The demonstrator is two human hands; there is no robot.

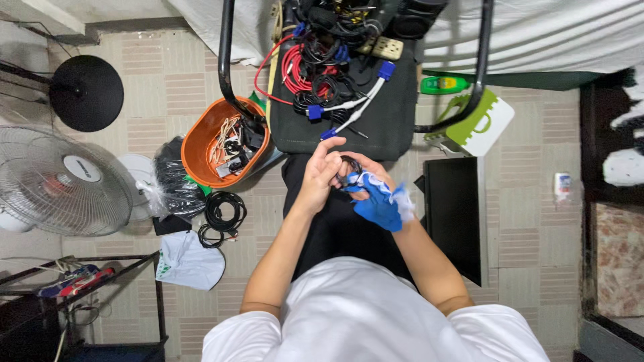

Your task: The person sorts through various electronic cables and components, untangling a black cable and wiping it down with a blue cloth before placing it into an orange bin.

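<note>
- Hands meet above the person's lap, in front of the dark fabric-covered seat [376, 124] that carries a pile of cables.
- Left hand [320, 175] is half closed: the thumb and fingers curl around a small coil of thin black cable [350, 169], and one finger sticks out toward the seat.
- Right hand [373, 179] is closed around a crumpled blue cloth [380, 206], which hangs out below the palm, with a bit of white fabric at its right edge.
- Small black coil lies between the two hands, touching the fingers of both; the blue cloth sits just beside it, lower and to the right.
- On the seat lies a tangled heap of red and black wires [310, 72], and a white cable with blue plugs [362, 100] lies across it.
- Round orange plastic basin [198, 144] stands on the tiled floor, left of the seat; inside are small connectors, short pale wires and dark adapters.
- Clear plastic bag [176, 186] beside the basin holds black cables.
- Loose black cable loop [224, 213] rests on the floor, just below the basin.
- White standing fan [62, 181] is far left, well apart from the hands.
</note>
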